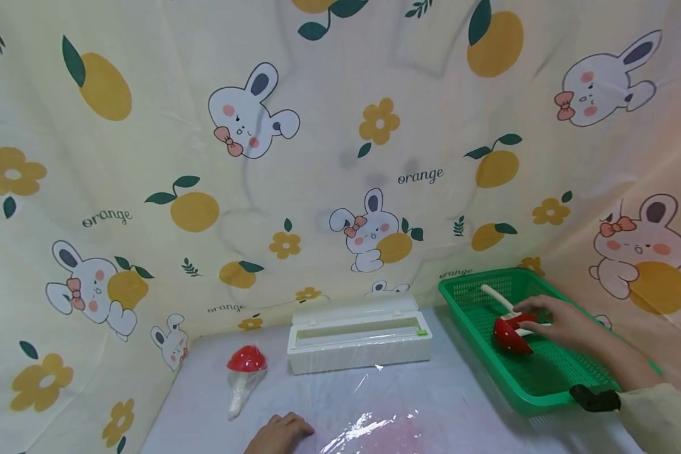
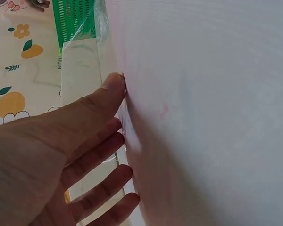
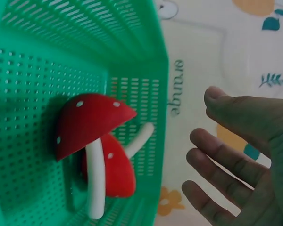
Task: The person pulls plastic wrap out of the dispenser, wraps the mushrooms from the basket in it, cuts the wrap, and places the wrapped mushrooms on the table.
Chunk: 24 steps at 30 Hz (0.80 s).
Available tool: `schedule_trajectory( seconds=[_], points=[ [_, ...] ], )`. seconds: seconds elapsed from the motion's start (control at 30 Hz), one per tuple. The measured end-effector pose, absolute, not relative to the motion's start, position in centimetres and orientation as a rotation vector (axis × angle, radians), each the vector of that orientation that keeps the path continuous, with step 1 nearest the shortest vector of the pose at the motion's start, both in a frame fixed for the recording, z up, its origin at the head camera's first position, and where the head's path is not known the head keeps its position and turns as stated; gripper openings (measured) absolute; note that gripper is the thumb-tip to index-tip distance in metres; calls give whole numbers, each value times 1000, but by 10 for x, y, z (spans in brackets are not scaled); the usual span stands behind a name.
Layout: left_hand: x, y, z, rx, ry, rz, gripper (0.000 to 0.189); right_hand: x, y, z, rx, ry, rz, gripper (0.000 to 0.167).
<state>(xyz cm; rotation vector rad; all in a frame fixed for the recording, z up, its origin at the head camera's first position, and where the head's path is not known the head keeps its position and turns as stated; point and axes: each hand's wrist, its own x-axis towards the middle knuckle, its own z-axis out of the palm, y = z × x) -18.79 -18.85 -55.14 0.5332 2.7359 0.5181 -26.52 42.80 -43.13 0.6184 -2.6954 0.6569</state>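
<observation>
My left hand [image 1: 280, 434] rests with its fingertips on the tabletop, near clear plastic film [image 1: 363, 435]. In the left wrist view its fingers [image 2: 101, 181] are spread and hold nothing. Reaching over the green basket [image 1: 536, 403], my right hand [image 1: 562, 321] is close to two toy mushrooms. One red cap with white dots [image 3: 92, 120] and its white stem lie over the second mushroom [image 3: 118, 172]. The right wrist view shows that hand's fingers [image 3: 221, 150] relaxed, apart from both mushrooms. A third mushroom [image 1: 246, 359], wrapped in clear film, lies left on the table.
A white cling film box [image 1: 357, 359] with its lid up stands at the back middle, a green slider [image 1: 422, 332] on its right end. Film stretches from it toward the front. Behind the table hangs a curtain [image 1: 318, 157] printed with rabbits and oranges.
</observation>
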Motion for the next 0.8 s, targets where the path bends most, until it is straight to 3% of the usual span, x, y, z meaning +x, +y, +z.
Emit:
schedule_trajectory(
  seconds=[0.8],
  points=[
    [-189,-192,-552,589,2756,560,45,-309,477,-456,283,-3035,864,39]
  ],
)
